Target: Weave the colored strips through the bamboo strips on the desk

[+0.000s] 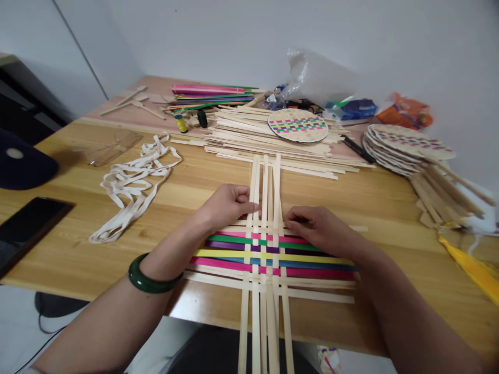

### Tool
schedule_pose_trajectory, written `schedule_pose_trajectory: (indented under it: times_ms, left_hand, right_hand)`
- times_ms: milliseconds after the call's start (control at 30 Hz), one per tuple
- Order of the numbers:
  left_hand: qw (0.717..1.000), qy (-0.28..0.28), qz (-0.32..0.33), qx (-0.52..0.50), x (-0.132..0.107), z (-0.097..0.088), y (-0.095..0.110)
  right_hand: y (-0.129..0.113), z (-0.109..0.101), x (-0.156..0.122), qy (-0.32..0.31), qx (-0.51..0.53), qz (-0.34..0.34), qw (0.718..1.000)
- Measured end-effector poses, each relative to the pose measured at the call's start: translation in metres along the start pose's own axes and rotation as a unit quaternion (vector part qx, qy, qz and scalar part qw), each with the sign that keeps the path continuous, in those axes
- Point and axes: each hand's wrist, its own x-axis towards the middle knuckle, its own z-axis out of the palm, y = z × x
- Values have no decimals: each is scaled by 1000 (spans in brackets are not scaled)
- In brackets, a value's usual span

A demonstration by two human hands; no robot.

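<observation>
A partly woven mat (268,259) of pale bamboo strips and pink, green, purple, yellow and blue strips lies on the wooden table (78,249) in front of me. My left hand (228,205), with a green bangle (152,278) on its wrist, pinches the left upright strips at the weave's top edge. My right hand (322,228) rests curled on the weave's upper right, its fingertips pressing a pale horizontal strip against the uprights.
Behind the weave lies a pile of bamboo strips (268,137) with a woven round disc (298,125) on it. Stacked discs (405,148) sit right, coloured strips (212,96) at the back, white ribbon (132,182) left, a phone (29,223) far left.
</observation>
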Motion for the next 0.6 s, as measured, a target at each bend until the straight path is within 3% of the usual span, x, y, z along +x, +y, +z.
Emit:
schedule_pose_trajectory:
  times_ms: [433, 600]
  left_hand:
    - [999, -16, 6, -32, 2, -2, -3]
    - [999, -12, 31, 39, 3, -5, -5]
  right_hand:
    - [-2, -4, -2, -11, 23, 1, 1000]
    - [0, -5, -3, -2, -20, 6, 1000]
